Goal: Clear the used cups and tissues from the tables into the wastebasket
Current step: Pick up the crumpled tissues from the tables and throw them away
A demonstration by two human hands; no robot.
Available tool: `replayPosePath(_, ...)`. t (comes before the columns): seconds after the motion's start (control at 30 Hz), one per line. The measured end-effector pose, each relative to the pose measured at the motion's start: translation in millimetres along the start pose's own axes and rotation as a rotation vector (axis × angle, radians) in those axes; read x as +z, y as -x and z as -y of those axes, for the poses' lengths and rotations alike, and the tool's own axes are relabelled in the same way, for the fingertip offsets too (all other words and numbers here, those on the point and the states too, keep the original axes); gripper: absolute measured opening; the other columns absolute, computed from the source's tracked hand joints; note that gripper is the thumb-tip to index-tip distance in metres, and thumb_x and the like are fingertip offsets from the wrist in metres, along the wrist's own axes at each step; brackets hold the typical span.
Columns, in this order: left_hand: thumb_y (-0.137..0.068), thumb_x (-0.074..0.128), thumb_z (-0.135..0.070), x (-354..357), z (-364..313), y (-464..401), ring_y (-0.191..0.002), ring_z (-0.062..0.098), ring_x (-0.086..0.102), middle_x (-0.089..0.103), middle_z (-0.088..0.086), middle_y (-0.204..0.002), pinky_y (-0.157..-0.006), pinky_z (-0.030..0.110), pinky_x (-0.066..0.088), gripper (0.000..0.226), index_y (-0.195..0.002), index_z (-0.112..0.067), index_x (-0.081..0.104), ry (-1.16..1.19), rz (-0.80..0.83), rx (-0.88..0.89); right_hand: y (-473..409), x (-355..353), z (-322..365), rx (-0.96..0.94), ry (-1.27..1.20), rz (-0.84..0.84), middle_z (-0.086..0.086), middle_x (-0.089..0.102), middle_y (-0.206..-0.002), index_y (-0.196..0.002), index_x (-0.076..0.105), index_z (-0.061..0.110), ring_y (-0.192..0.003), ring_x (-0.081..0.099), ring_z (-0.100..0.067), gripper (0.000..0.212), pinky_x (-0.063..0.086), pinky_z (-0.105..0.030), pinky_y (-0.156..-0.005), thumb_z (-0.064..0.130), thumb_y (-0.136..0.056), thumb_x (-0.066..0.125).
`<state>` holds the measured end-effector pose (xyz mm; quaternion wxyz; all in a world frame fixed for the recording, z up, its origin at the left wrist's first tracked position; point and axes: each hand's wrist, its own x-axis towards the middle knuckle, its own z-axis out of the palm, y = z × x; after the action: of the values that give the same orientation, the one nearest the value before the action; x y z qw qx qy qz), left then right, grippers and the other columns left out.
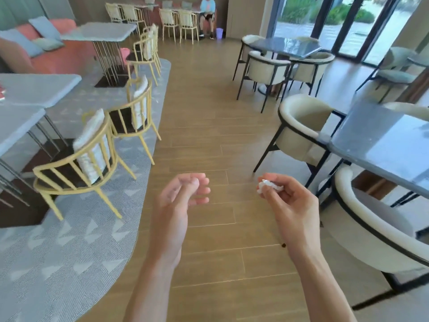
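Single head-worn wide-angle view, forward and down along a wooden floor (204, 126), both forearms close below.

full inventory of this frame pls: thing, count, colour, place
crumpled tissue: 1, white, pinched in the right hand
wastebasket: 1, lilac, far floor beside the seated person
seated person: 1, light blue top, far wall
yellow-framed chairs: at least 8, white cushions, left side and back
light tables: at least 3, pale grey, left
dark tables: 2 plainly seen, glossy grey, right
cream armchairs: at least 5, black frames, right
sofa: 1, coral, grey pillows, far left
rug: 1, grey patterned, left floor
left hand: 1, holds nothing, fingers loosely curled
right hand: 1, grips tissue
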<state>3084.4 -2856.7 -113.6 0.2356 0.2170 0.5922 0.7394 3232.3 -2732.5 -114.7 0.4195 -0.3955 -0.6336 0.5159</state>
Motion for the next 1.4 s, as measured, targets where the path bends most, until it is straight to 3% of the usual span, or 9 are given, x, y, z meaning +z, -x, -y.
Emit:
replayPosePath(0.2,-0.086,0.059,-0.024,36,36,-129,-0.091,0.03,0.072,0.076,0.013,-0.1,-0.085,0.05,0.058,0.025,-0.096,-0.006,0.075,-0.052,0.001,-0.056,-128,37,-43,0.057,0.007,-0.035,0.003,0.078,-0.085,-0.095,0.076,0.02,-0.084,0.074,-0.015,0.011,0.058,-0.033,-0.085,0.01,-0.094,0.07)
replayPosePath(0.37,-0.101,0.053,-0.003,81,53,-254,-0.087,0.027,0.071,0.075,0.016,-0.099,-0.086,0.052,0.056,0.02,-0.097,-0.002,0.073,-0.085,-0.039,-0.052,-266,71,-65,0.055,-0.026,-0.027,0.002,0.078,-0.083,-0.096,0.076,0.022,-0.085,0.072,-0.024,0.012,0.056,-0.025,-0.076,0.012,-0.094,0.071)
replayPosePath(0.53,-0.101,0.052,-0.003,139,43,-383,-0.091,0.029,0.073,0.076,0.016,-0.101,-0.081,0.042,0.06,0.02,-0.099,-0.001,0.072,-0.081,-0.042,0.005,-412,99,-49,0.028,-0.065,-0.006,0.007,0.078,-0.086,-0.096,0.076,0.023,-0.084,0.074,-0.017,0.011,0.057,-0.031,-0.083,0.014,-0.094,0.071)
replayPosePath(0.73,-0.101,0.052,-0.003,172,58,-504,-0.088,0.027,0.072,0.075,0.018,-0.101,-0.085,0.049,0.058,0.02,-0.098,0.0,0.072,-0.067,-0.102,-0.018,-531,143,-59,0.064,-0.071,0.082,0.004,0.078,-0.085,-0.097,0.076,0.022,-0.085,0.074,-0.016,0.011,0.055,-0.023,-0.077,0.013,-0.094,0.07)
replayPosePath(0.87,-0.1,0.053,-0.004,179,83,-596,-0.09,0.029,0.072,0.075,0.017,-0.101,-0.086,0.051,0.057,0.021,-0.097,-0.002,0.073,-0.066,-0.118,-0.037,-613,184,-86,0.081,-0.044,0.084,0.004,0.079,-0.085,-0.097,0.076,0.021,-0.085,0.074,-0.018,0.012,0.057,-0.027,-0.081,0.012,-0.094,0.071)
replayPosePath(1.0,-0.101,0.053,-0.004,181,102,-702,-0.094,0.034,0.071,0.075,0.016,-0.102,-0.088,0.053,0.058,0.021,-0.096,-0.003,0.073,-0.06,-0.119,-0.052,-705,238,-102,0.084,-0.033,0.09,0.004,0.078,-0.084,-0.096,0.076,0.02,-0.084,0.075,-0.014,0.011,0.055,-0.016,-0.074,0.011,-0.094,0.07)
replayPosePath(1.2,-0.098,0.059,-0.011,193,84,-881,-0.095,0.033,0.071,0.075,0.014,-0.101,-0.086,0.048,0.059,0.016,-0.098,-0.004,0.074,-0.047,-0.052,0.003,-859,320,-86,0.035,-0.02,0.063,0.003,0.078,-0.085,-0.094,0.076,0.024,-0.085,0.075,-0.016,0.012,0.057,-0.025,-0.082,0.012,-0.093,0.072)
replayPosePath(1.3,-0.088,0.059,-0.023,207,72,-958,-0.093,0.029,0.072,0.075,0.014,-0.101,-0.083,0.044,0.06,0.024,-0.096,-0.007,0.074,-0.045,-0.032,0.033,-925,345,-75,0.008,-0.023,0.058,0.002,0.078,-0.086,-0.096,0.075,0.024,-0.086,0.074,-0.018,0.012,0.058,-0.03,-0.083,0.013,-0.093,0.072)
replayPosePath(1.4,-0.087,0.059,-0.023,226,76,-1021,-0.093,0.031,0.072,0.075,0.014,-0.101,-0.082,0.045,0.06,0.024,-0.096,-0.006,0.074,-0.042,0.0,0.025,-986,364,-80,0.021,-0.033,0.041,0.002,0.078,-0.088,-0.096,0.076,0.024,-0.087,0.075,-0.018,0.013,0.059,-0.035,-0.086,0.013,-0.094,0.071)
